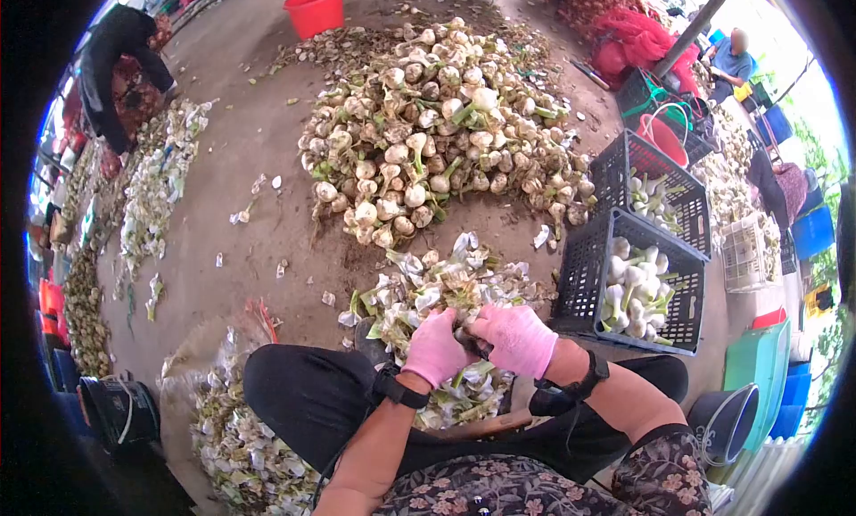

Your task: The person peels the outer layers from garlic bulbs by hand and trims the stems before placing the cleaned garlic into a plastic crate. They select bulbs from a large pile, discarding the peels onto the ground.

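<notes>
Nearest, just above the near part of the husk pile [419, 293], the gloved left hand [437, 349] and right hand [520, 339] meet. Their fingers curl inward and look clamped from both sides on a small, brown-skinned thing, likely a garlic bulb [467, 337]; I cannot tell exactly where the hidden fingertips press. One hand is best used to steady the bulb while the other's thumb lifts loose outer skin and draws it away in strips. Light pressure should spare the cloves, and gripping the body rather than pulling on the stem should keep the neck whole. Working low over the husk pile lets scraps drop there.

Right of the husk pile, a black crate [578, 280] holds white bulbs [637, 293] with stems on; setting bulbs in gently would limit bruising. Beyond the husk pile lies the large garlic heap [428, 132], its bulbs dirtier, and farther beyond it stands a red tub [316, 11].
</notes>
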`<state>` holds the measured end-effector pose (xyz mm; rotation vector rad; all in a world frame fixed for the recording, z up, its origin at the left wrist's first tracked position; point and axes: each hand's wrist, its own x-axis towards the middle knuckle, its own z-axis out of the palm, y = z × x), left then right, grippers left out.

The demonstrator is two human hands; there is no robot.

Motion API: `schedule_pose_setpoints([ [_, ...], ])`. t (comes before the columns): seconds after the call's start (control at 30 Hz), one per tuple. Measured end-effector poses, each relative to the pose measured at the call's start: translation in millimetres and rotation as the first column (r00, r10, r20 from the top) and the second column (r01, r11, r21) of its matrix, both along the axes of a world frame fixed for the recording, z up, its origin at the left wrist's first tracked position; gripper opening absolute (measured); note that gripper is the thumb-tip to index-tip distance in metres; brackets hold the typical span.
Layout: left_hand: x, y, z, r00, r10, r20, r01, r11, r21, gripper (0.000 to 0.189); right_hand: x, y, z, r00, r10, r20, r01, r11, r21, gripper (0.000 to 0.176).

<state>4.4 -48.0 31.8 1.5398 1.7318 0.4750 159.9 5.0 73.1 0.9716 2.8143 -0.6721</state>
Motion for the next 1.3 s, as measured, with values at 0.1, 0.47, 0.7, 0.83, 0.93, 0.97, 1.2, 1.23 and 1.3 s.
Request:
schedule_pose_setpoints([
  [0.1, 1, -3, -5, 0.999, -0.024, -0.022, 0.025, 0.999, 0.033, 0.064, -1, -1, 1, 1.0, -0.001, -0.015, 0.0, 1.0, -0.011, 0.015],
  [0.47, -4, 4, 5, 0.606, 0.262, 0.752, -0.295, 0.951, -0.093, 0.057, 33, 26, -63, 0.76, -0.573, -0.306, 0.607, 0.795, 0.02, 0.029],
  [0.7, -8, 11, -30, 0.254, 0.437, 0.863, -0.439, 0.847, -0.3, 0.05, 21, -10, -7, 0.577, -0.807, -0.127, 0.155, 0.261, -0.953, 0.046],
  [0.83, -6, 13, -35, 0.351, 0.368, 0.861, -0.478, 0.861, -0.173, 0.053, 9, -10, -23, 0.69, -0.703, -0.171, 0.302, 0.495, -0.815, 0.037],
  [0.93, -22, 19, -28, 0.314, 0.498, 0.808, -0.635, 0.743, -0.211, 0.043, 5, -29, -26, 0.733, -0.655, -0.183, 0.274, 0.53, -0.803, 0.031],
  [0.97, -35, 24, -27, 0.207, 0.565, 0.799, -0.7, 0.656, -0.282, 0.037, 7, -35, -29, 0.727, -0.658, -0.195, 0.149, 0.428, -0.891, 0.03],
  [1.2, -20, 24, -56, 0.111, 0.489, 0.865, -0.666, 0.683, -0.3, 0.033, 22, -20, -25, 0.836, -0.51, -0.204, 0.443, 0.846, -0.298, 0.067],
  [1.23, -17, 18, -60, 0.159, 0.519, 0.84, -0.653, 0.693, -0.304, 0.035, 20, -21, -30, 0.725, -0.615, -0.309, 0.461, 0.768, -0.446, 0.065],
  [1.3, -7, 17, -31, 0.391, 0.423, 0.817, -0.6, 0.791, -0.121, 0.039, 6, -19, -35, 0.659, -0.623, -0.421, 0.353, 0.75, -0.559, 0.063],
])
